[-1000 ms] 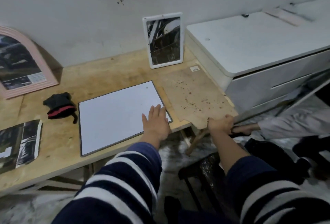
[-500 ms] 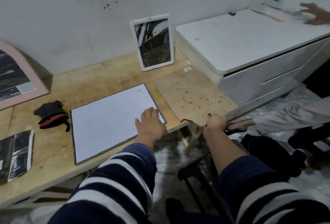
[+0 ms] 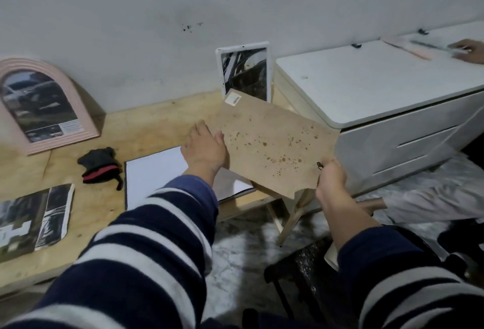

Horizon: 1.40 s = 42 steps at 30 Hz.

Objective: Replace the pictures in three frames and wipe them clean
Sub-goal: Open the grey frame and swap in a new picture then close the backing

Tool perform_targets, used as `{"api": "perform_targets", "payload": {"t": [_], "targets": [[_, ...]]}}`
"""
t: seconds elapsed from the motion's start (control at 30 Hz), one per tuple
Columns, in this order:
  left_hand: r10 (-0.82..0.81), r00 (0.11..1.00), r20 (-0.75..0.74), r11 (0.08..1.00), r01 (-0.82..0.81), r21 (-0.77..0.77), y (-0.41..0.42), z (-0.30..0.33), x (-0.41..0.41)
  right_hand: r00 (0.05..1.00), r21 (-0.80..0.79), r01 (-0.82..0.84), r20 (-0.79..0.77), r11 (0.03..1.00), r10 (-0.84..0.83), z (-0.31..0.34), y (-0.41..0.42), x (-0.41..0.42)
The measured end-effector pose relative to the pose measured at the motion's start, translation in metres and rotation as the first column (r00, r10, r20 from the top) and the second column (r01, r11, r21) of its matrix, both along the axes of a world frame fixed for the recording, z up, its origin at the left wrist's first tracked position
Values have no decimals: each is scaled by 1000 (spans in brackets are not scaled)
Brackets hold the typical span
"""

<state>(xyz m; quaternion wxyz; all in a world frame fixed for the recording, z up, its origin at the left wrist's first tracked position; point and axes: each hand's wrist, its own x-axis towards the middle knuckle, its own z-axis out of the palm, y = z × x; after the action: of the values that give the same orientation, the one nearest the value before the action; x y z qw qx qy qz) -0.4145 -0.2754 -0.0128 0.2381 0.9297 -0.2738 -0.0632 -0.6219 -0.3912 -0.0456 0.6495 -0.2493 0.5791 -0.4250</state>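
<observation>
A brown spotted backing board [image 3: 272,142] is lifted off the table and tilted. My right hand [image 3: 330,179] grips its near right corner. My left hand [image 3: 205,149] holds its left edge, fingers spread. Under the board lies a flat frame with a white sheet [image 3: 154,174] facing up on the wooden table [image 3: 99,208]. A white-framed picture [image 3: 245,73] leans on the wall behind. A pink arched frame [image 3: 39,104] leans at the far left. A black and red cloth [image 3: 100,166] lies left of the flat frame. A loose black-and-white print [image 3: 34,220] lies at the near left.
A white drawer cabinet [image 3: 387,98] stands right of the table. Another person's hand [image 3: 468,49] rests on papers at its far right, and their sleeve [image 3: 432,204] shows low on the right. A dark stool [image 3: 309,263] stands below my right arm.
The backing board was lying on the table's right end; now it is raised and tilted over the flat frame. My left hand left the white sheet and took the board's left edge.
</observation>
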Motion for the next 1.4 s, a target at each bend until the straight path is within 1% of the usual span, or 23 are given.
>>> {"api": "perform_targets", "payload": {"t": [0.1,0.17,0.27,0.33,0.4,0.47,0.53,0.63,0.7,0.8,0.87,0.9,1.0,1.13,1.23,1.4], "targets": [[127,987,-103,990,-132,-46,25,2,20,993,-12,-120,-11,993,120,13,1,22],[199,966,-166,971,-217,-102,45,0,32,971,-31,-233,-56,972,231,18,3,40],[323,917,-235,918,-364,-159,76,-3,43,921,-43,-364,-163,931,352,24,10,71],[390,882,-264,886,-438,-152,92,-9,44,864,-49,-470,-232,881,447,25,15,87],[448,844,-295,852,-503,-145,114,-19,47,800,-54,-576,-244,816,548,26,26,106],[477,817,-325,831,-539,-136,131,-31,51,776,-60,-613,-231,788,586,25,35,120],[521,793,-315,820,-567,-71,147,-37,54,768,-64,-624,-231,778,597,26,44,133],[532,806,-258,843,-532,77,161,-42,57,753,-63,-640,-251,766,608,22,50,146],[515,816,-263,857,-501,124,166,-46,60,752,-68,-639,-264,766,604,19,50,152],[493,785,-374,863,-495,100,170,-51,63,747,-57,-644,-262,763,611,14,49,157],[480,769,-423,865,-494,85,172,-53,67,726,-45,-663,-282,748,627,10,48,164],[468,774,-427,872,-481,84,172,-53,67,718,-33,-668,-291,743,632,9,47,165],[429,816,-387,901,-416,122,174,-55,66,704,-39,-681,-311,732,638,5,43,168],[417,847,-328,908,-380,174,174,-61,65,695,-56,-690,-326,721,640,1,40,174],[413,859,-302,909,-370,191,174,-62,65,694,-65,-693,-333,718,639,-3,40,175],[393,866,-309,918,-347,193,175,-63,69,684,-57,-694,-366,718,631,-7,43,176]]}}
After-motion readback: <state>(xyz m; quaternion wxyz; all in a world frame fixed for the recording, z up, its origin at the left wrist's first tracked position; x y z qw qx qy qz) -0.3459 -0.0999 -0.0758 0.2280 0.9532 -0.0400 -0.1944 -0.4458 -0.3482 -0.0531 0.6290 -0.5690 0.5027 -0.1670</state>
